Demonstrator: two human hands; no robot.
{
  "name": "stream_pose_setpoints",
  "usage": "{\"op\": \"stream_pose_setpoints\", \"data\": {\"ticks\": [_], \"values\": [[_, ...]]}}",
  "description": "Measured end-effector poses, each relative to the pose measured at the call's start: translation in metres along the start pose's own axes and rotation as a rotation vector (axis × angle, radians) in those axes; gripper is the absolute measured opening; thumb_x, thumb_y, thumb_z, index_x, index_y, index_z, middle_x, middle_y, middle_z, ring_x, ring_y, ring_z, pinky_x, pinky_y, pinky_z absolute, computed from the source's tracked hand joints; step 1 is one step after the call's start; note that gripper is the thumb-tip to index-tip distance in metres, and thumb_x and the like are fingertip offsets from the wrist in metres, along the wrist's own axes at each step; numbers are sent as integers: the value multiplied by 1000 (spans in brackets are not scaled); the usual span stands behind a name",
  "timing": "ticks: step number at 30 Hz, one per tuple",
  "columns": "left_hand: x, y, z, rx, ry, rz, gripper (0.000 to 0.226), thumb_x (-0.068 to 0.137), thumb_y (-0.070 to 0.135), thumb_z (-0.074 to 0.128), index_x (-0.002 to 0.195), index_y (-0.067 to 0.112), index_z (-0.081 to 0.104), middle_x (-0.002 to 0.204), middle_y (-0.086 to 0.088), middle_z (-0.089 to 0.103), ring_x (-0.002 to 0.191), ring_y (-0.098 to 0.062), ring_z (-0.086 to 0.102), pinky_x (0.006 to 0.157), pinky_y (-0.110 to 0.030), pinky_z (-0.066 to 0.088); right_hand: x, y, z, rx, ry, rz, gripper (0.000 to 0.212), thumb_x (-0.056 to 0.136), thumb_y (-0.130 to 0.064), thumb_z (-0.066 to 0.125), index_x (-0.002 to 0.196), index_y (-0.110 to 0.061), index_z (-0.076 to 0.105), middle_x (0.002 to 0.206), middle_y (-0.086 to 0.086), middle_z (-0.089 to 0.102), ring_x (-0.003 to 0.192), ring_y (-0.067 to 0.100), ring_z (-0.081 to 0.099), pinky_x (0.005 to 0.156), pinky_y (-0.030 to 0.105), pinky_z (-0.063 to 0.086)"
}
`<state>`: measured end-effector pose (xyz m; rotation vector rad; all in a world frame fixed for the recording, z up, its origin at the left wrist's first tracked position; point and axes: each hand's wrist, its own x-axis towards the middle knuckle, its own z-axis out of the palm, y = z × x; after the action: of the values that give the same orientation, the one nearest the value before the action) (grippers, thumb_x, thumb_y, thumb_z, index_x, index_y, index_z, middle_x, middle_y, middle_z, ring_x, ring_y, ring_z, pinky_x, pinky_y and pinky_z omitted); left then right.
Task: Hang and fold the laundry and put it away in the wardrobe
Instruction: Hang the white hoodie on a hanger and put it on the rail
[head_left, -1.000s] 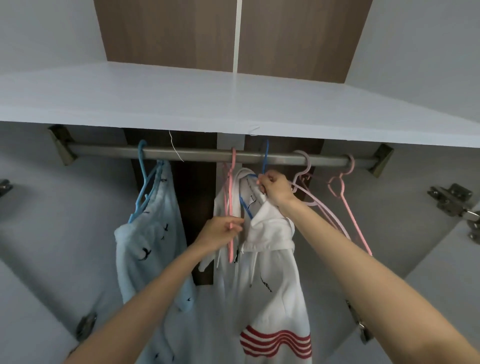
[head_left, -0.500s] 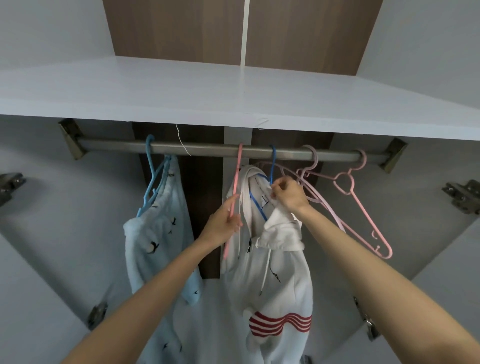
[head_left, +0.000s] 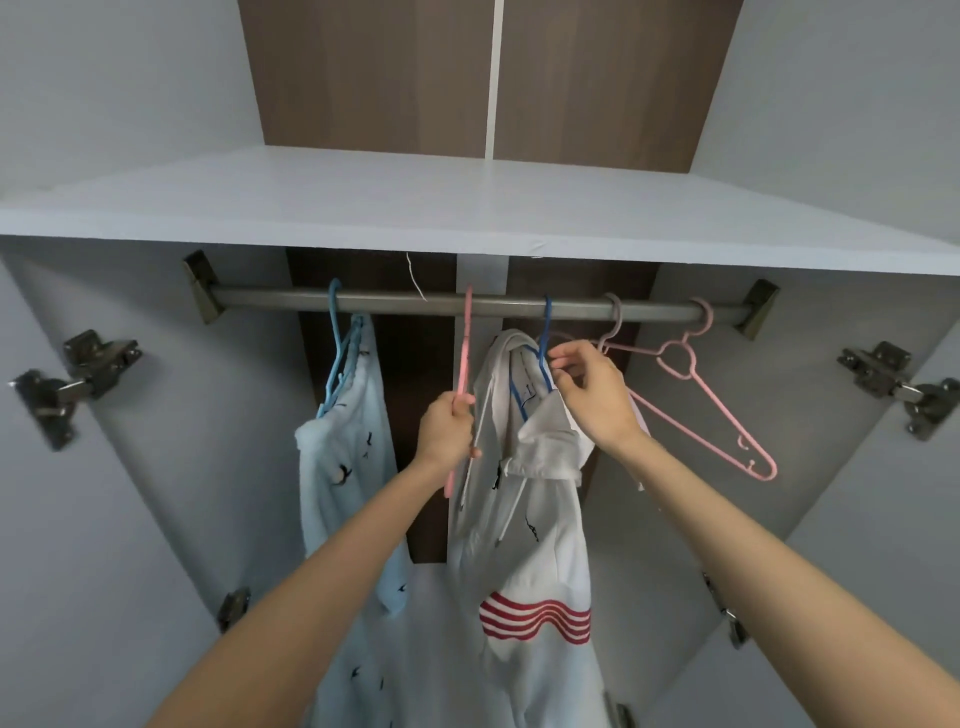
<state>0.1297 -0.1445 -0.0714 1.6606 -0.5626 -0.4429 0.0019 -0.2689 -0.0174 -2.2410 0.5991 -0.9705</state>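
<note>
Wardrobe rail (head_left: 395, 300), mid-span: white hoodie (head_left: 530, 530) hangs on blue hanger (head_left: 544, 338). Right hand (head_left: 597, 397) pinches that hanger at the collar. Left hand (head_left: 448, 431) is curled round a bare pink hanger (head_left: 466, 353) just left of it. Pale blue garment (head_left: 345, 452) hangs far left; empty pink hangers (head_left: 717, 400) hang right.

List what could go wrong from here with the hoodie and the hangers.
1. The white hoodie sits bunched on the blue hanger that the right hand pinches; it may slide off once released.
2. The pink hanger in the left hand hangs against the hoodie's drawstring and could snag it.
3. The empty hangers lie just behind the right hand and might get knocked off the rail.
</note>
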Motion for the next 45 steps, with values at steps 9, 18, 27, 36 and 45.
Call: {"op": "stream_pose_setpoints", "data": {"ticks": [9,18,27,36,45], "values": [[-13,37,-44,-55,-43,-79,27,101,12,37,120,9,55,92,-5,48,58,-7,42,53,-20,50,-69,-41,-9,48,-41,108,20,93,-6,51,111,-12,59,99,-7,58,88,0,53,73,2,40],[-95,14,-41,-105,-106,-68,26,101,18,37,117,14,56,67,1,42,45,-5,35,42,-15,45,-131,-79,-11,119,-72,227,19,95,-9,50,112,-10,59,106,0,60,90,6,52,68,-3,36],[-227,-13,-62,154,-108,209,26,101,21,38,115,14,59,66,5,49,53,-6,48,43,-18,44,-189,-121,-26,309,-147,307,29,97,-20,51,127,-18,51,122,9,58,102,18,54,76,18,45],[-383,-42,-63,365,-57,358,26,101,24,40,111,13,62,59,11,49,53,-2,47,55,-19,38,-308,-144,-42,429,-261,344,38,98,-24,50,135,-19,44,117,5,61,105,18,60,88,28,49],[-549,-82,-83,471,-198,127,27,101,30,36,112,21,59,66,15,56,49,6,51,58,-22,43,-450,-160,-43,488,-315,402,16,102,-13,40,104,-5,53,86,7,65,69,12,58,59,20,51]]}}
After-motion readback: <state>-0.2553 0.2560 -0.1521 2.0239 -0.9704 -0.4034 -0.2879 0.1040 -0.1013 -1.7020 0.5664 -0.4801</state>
